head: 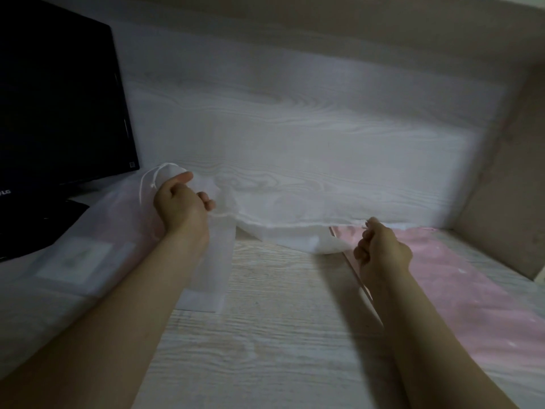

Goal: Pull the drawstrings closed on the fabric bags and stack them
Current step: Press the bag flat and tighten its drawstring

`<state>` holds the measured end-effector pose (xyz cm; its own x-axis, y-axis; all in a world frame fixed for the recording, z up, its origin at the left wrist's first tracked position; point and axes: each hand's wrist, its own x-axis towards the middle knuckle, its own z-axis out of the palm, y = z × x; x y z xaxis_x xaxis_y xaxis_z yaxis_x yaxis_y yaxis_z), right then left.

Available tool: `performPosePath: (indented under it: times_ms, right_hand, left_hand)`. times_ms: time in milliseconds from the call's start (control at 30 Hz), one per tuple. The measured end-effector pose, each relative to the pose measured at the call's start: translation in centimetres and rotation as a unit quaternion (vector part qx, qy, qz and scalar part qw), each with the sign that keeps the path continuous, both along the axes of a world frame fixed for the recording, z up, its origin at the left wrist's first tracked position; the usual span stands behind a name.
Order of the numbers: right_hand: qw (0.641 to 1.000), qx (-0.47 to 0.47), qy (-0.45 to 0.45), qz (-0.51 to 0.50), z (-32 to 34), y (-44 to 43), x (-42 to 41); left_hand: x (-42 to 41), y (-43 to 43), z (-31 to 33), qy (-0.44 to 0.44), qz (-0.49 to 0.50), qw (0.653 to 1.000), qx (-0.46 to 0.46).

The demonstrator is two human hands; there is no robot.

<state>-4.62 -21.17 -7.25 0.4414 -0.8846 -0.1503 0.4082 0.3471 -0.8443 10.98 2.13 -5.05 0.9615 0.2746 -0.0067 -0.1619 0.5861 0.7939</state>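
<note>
Cinching now: left hand (181,205) grips the bag (280,208) by the monitor (59,98), right hand (380,249) pinches its string (365,223), I think; pull next.

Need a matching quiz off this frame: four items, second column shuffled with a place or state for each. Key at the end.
Column 1
1. left hand
2. right hand
3. monitor
4. pink fabric

Column 2
A. black, at far left
B. grips the left end of the white bag
C. lies flat at the right
D. pinches the white bag's right end

Pairs: 1-B, 2-D, 3-A, 4-C
</note>
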Motion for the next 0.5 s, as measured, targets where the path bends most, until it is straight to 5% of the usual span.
performPosePath:
  times_ms: [167, 500]
  right_hand:
    - [0.99, 0.066, -0.123, 0.028, 0.0, -1.2, 0.1]
    - [0.99, 0.019, -0.129, -0.056, 0.2, -0.8, -0.1]
  left_hand:
    - [1.2, -0.2, -1.4, -0.059, 0.034, 0.991, 0.113]
    - [4.5, 0.1, -3.4, -0.044, 0.067, 0.996, 0.033]
